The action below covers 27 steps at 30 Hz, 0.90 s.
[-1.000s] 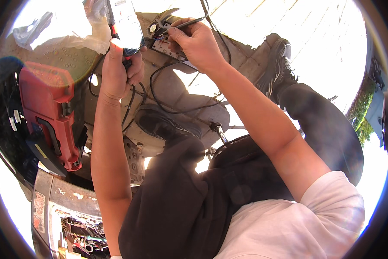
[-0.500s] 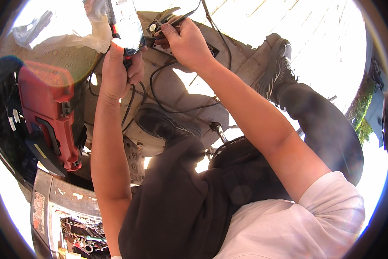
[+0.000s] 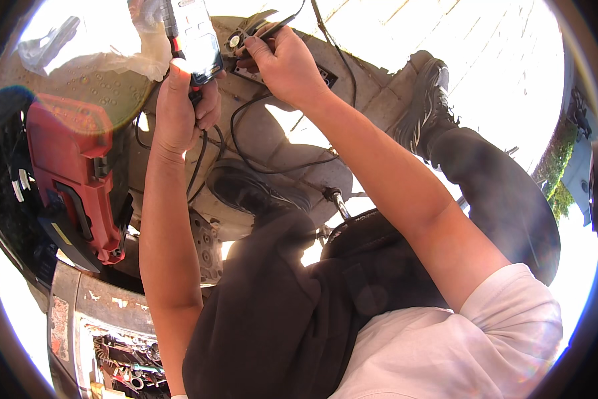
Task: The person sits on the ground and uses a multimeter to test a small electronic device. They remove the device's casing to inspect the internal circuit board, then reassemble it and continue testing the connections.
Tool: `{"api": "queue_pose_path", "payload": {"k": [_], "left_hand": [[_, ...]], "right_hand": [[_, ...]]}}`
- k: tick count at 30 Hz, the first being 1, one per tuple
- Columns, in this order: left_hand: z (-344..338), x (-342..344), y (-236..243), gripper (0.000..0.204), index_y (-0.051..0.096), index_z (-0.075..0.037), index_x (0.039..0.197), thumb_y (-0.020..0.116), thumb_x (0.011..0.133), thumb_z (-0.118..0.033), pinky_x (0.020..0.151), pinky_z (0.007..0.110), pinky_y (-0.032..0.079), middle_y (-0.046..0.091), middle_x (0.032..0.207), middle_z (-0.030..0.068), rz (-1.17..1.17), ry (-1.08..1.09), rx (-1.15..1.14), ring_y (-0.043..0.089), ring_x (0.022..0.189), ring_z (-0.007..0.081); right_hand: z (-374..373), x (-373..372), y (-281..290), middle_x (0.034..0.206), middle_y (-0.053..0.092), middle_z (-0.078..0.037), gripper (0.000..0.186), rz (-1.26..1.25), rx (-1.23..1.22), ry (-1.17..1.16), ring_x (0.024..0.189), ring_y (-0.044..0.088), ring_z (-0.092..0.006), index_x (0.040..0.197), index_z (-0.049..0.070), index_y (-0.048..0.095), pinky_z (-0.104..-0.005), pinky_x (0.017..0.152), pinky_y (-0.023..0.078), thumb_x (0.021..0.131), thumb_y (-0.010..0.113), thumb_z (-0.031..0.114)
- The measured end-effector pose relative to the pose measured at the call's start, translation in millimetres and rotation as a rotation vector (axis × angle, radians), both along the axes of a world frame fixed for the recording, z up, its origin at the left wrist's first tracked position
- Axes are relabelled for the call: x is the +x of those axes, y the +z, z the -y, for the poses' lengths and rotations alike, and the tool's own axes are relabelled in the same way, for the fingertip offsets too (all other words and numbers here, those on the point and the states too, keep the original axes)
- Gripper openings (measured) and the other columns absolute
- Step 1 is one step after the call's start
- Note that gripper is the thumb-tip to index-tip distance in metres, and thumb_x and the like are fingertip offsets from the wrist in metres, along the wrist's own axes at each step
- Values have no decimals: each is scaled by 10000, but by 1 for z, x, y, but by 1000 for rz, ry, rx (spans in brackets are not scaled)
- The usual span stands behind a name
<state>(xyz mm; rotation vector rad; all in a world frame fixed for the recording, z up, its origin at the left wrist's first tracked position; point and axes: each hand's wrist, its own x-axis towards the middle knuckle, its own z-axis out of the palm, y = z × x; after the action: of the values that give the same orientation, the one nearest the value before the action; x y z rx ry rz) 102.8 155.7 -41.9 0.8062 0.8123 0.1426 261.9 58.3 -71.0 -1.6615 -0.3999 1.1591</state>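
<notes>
My left hand is closed around a flat, slab-shaped device with a glossy, glare-washed face. Along the device's left side runs a slim black-and-red stick, its kind unclear. Ahead and to the right, my right hand pinches a black pen-shaped probe with a thin lead at its upper end. Just left of those fingers is a small part with a round, pale face; whether the hand touches it I cannot tell. Black cable hangs below my left hand.
A red hard case stands at the left, below a clear plastic bag. Near the lower left, a drawer holds jumbled tools. Cable loops over the paved floor around my shoe. A drilled metal block lies beside my left forearm.
My right hand and the probe have shifted very slightly to the left. Both hands keep their grips.
</notes>
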Motion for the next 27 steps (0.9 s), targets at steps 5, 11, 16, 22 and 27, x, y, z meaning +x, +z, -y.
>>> {"api": "queue_pose_path", "payload": {"k": [5,11,16,22,27], "left_hand": [[1,0,0,855,532,71,1027,403,887,-763,406,248,255,332,511,-27,-3,5,1,307,406,87],[1,0,-1,848,535,68,1025,396,894,-758,405,247,256,336,515,-29,4,1,7,308,408,86],[1,-2,-2,825,541,66,1028,390,912,-737,405,246,255,335,517,-31,20,8,18,307,408,84],[0,-4,-1,774,550,60,1032,392,942,-692,403,245,252,354,533,-23,53,27,8,301,432,80],[0,-4,3,770,535,48,1026,307,965,-685,411,256,265,312,512,-30,13,11,38,268,401,98]], "right_hand": [[0,-2,0,883,697,-144,267,26,-5,-6,784,698,-206,1017,-51,543,-340,735,536,963,592,206],[-1,0,6,885,691,-124,248,142,-71,99,817,685,-175,1002,-49,566,-316,743,535,956,607,192],[0,-2,10,830,691,-101,233,294,-108,194,800,680,-148,967,-24,593,-300,722,519,924,649,198],[2,-16,9,791,685,-123,224,387,-57,244,737,662,-217,967,-15,584,-324,698,510,893,664,180],[1,-17,2,791,693,-153,189,412,-23,263,759,682,-306,951,-6,572,-363,704,521,873,657,144]]}}
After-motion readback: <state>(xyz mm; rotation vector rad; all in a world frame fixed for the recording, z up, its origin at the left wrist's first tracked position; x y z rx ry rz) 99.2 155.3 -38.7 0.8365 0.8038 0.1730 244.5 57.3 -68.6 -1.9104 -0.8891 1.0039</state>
